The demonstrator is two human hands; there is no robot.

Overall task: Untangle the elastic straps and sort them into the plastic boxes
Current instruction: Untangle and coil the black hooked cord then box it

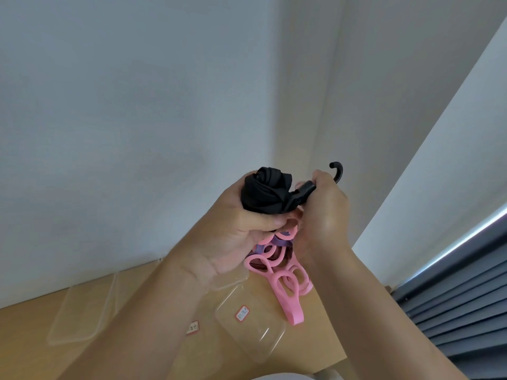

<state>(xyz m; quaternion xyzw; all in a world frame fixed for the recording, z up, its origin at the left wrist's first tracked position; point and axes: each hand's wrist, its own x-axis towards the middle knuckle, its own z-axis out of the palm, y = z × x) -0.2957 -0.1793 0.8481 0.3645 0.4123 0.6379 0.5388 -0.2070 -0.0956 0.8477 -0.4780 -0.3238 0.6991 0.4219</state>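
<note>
Both my hands are raised well above the counter (30, 352), holding one tangle of elastic straps. My left hand (230, 234) has its fingers and thumb curled round the black strap (263, 193), which is rolled into a thick wad. My right hand (323, 215) grips the shank of the one black hook (338, 171) at that strap's end, and the hook's curl sticks up past my knuckles.

Below my hands hang the other straps. There is one pink strap (288, 281) made of a chain of loops, its tail reaching down in front of the counter, and one purple strap (282, 241) is threaded through it. I also see a dark reddish strap (282, 255) behind the pink loops, but how it is caught I cannot tell.

On the counter I count at least three clear plastic boxes — one to the left (79, 314), one mostly hidden by my left forearm (208, 305), one to the right (247, 333). Two red-edged labels show, one on the right box (242, 314) and one beside my forearm (192, 327). Grey blinds (466, 311) are at the right.
</note>
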